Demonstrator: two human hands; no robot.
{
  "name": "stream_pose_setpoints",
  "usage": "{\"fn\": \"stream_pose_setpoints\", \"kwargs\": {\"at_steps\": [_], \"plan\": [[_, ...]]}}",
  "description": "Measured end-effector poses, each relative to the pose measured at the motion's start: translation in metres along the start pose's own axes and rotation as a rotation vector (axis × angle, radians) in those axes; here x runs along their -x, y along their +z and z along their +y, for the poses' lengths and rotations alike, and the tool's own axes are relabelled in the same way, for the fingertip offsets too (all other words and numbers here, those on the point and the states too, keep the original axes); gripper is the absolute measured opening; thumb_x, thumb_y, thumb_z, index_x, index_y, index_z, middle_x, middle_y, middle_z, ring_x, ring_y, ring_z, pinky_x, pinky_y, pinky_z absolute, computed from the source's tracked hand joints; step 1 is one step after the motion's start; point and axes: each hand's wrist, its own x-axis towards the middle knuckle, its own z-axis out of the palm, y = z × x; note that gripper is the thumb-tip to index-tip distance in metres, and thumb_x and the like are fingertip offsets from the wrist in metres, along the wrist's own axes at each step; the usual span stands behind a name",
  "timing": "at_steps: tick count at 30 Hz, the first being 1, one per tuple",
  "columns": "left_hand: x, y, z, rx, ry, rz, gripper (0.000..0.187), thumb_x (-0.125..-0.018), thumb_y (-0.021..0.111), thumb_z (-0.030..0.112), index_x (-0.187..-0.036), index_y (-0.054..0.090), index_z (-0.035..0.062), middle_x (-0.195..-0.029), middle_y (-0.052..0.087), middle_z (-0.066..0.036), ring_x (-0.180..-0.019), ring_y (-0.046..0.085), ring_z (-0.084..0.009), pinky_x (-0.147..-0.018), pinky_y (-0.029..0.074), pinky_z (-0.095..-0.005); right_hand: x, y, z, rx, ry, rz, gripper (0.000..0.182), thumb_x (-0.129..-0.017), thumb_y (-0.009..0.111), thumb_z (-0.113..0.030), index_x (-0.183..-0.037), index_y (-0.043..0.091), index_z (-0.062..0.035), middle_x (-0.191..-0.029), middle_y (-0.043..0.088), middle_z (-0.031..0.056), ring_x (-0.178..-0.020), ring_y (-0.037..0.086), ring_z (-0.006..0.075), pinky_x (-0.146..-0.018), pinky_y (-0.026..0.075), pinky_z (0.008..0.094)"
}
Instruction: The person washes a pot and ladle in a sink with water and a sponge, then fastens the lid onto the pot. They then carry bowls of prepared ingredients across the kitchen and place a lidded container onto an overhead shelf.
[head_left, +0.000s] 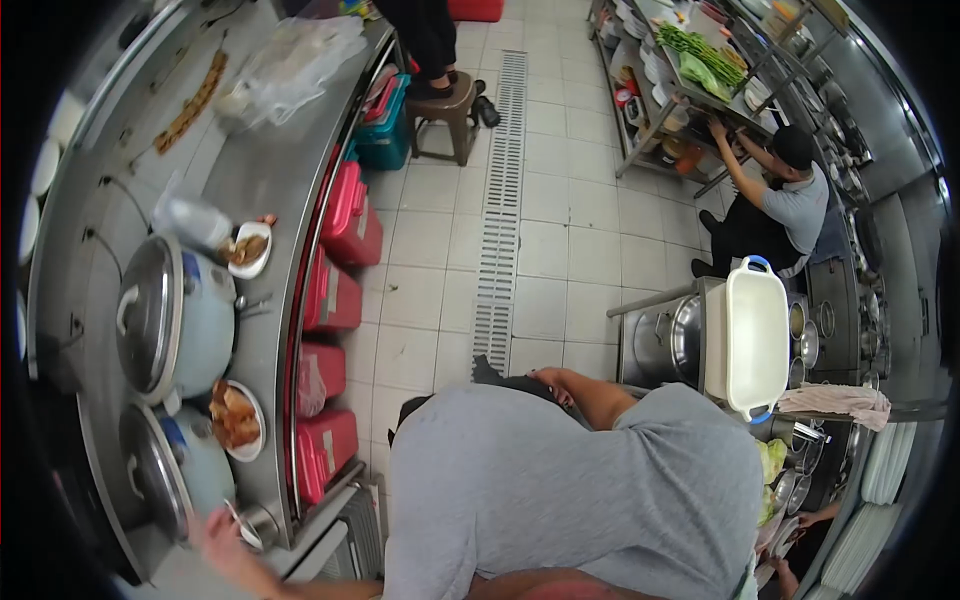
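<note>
My left hand (228, 548) is stretched out at the lower left, beside a small metal cup (259, 528) on the steel counter. A thin spoon handle (235, 513) leans from the cup close to my fingers, which are smeared by motion; I cannot tell whether they grip it. Just behind stands a lidded rice cooker (205, 475), with a larger lidded cooker (207, 310) farther along. A white bowl of brown food pieces (236, 418) sits between the cooker and the counter's edge. My right hand (553, 384) rests on my dark lower clothing, fingers bent over it.
Red lidded bins (326, 450) line the space under the counter. A floor drain grate (500, 200) runs ahead. On the right are a white tub (756, 335) and a seated co-worker (795, 190) reaching into a shelf. Another person's hands (785, 575) show at the lower right.
</note>
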Motion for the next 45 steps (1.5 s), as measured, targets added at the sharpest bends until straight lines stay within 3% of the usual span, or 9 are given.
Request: {"fn": "stream_pose_setpoints", "kwargs": {"at_steps": [7,12,16,27,36,39,40,42,45], "plan": [[-0.1,0.369,0.156,0.381,-0.029,-0.97,0.054,-0.092,0.066,0.009,-0.142,0.049,0.0,-0.113,0.065,-0.011,-0.101,0.062,-0.0159,-0.088,0.051,-0.0299,-0.033,-0.077,-0.022,-1.006,-0.327,0.02,0.022,-0.092,0.066,-0.014,-0.108,0.065,0.0022,-0.095,0.073,0.0128,-0.074,0.069,0.0237,-0.066,0.057,0.0346],[-0.176,0.492,0.217,0.496,0.121,-1.296,0.05,-0.09,0.066,0.009,-0.138,0.054,-0.0006,-0.11,0.068,-0.011,-0.097,0.064,-0.0151,-0.089,0.051,-0.0309,0.178,-0.146,-0.043,-1.599,-1.19,-0.319,0.029,-0.097,0.054,-0.008,-0.122,0.061,0.0052,-0.115,0.07,0.019,-0.104,0.068,0.0258,-0.092,0.054,0.0414],[-0.218,0.568,0.292,0.631,0.276,-1.683,0.045,-0.092,0.065,0.013,-0.135,0.057,-0.0001,-0.112,0.071,-0.012,-0.1,0.066,-0.016,-0.091,0.052,-0.0322,0.12,-0.126,-0.121,-1.464,-0.523,0.086,0.04,-0.099,0.053,-0.013,-0.134,0.054,0.0047,-0.127,0.065,0.0183,-0.117,0.062,0.0256,-0.102,0.048,0.0407],[-0.083,0.78,0.476,0.378,0.966,-3.089,0.045,-0.104,0.052,0.033,-0.133,0.057,-0.0015,-0.127,0.064,-0.016,-0.117,0.06,-0.023,-0.101,0.047,-0.0357,0.382,-0.342,-0.319,-0.198,-1.741,-0.017,0.054,-0.097,0.057,-0.028,-0.142,0.047,0.0009,-0.135,0.059,0.0184,-0.123,0.057,0.0276,-0.107,0.042,0.0394],[-0.131,0.991,0.621,0.17,0.742,-3.111,0.058,-0.103,0.049,0.044,-0.143,0.047,0.0016,-0.138,0.055,-0.015,-0.125,0.055,-0.0231,-0.108,0.042,-0.0382,0.398,-0.556,-0.27,-0.044,-1.558,0.102,0.066,-0.093,0.064,-0.039,-0.143,0.046,-0.0004,-0.133,0.059,0.0189,-0.123,0.057,0.0273,-0.103,0.044,0.0368],[-0.191,1.047,0.654,0.538,1.372,-2.504,0.063,-0.102,0.049,0.049,-0.146,0.044,0.0042,-0.142,0.053,-0.014,-0.129,0.053,-0.0233,-0.11,0.041,-0.0392,0.398,-0.611,-0.257,-0.244,-1.516,0.384,0.074,-0.091,0.064,-0.047,-0.143,0.045,0.001,-0.136,0.056,0.0234,-0.126,0.054,0.0346,-0.106,0.041,0.0392],[-0.21,1.062,0.66,0.602,1.272,-2.41,0.064,-0.102,0.049,0.051,-0.147,0.044,0.0051,-0.143,0.052,-0.014,-0.13,0.053,-0.0234,-0.111,0.04,-0.0396,0.393,-0.623,-0.259,-0.328,-1.545,0.554,0.076,-0.09,0.065,-0.049,-0.143,0.045,0.0012,-0.137,0.054,0.0243,-0.126,0.053,0.0369,-0.107,0.041,0.0398],[-0.225,1.086,0.655,0.707,-0.816,-2.411,0.077,-0.094,0.055,0.063,-0.149,0.041,0.011,-0.137,0.055,-0.012,-0.129,0.051,-0.0222,-0.11,0.042,-0.0405,0.399,-0.654,-0.281,-0.005,-1.477,1.189,0.092,-0.083,0.069,-0.06,-0.141,0.044,0.0066,-0.143,0.046,0.0288,-0.128,0.049,0.0443,-0.109,0.038,0.0442],[-0.181,1.13,0.684,0.637,-0.685,-1.921,0.087,-0.084,0.056,0.075,-0.139,0.048,0.009,-0.136,0.056,-0.014,-0.127,0.052,-0.0241,-0.107,0.044,-0.043,0.353,-0.721,-0.343,0.211,-1.571,1.514,0.105,-0.071,0.073,-0.069,-0.13,0.049,0.0144,-0.136,0.049,0.0309,-0.121,0.052,0.0448,-0.108,0.039,0.0475]]}}
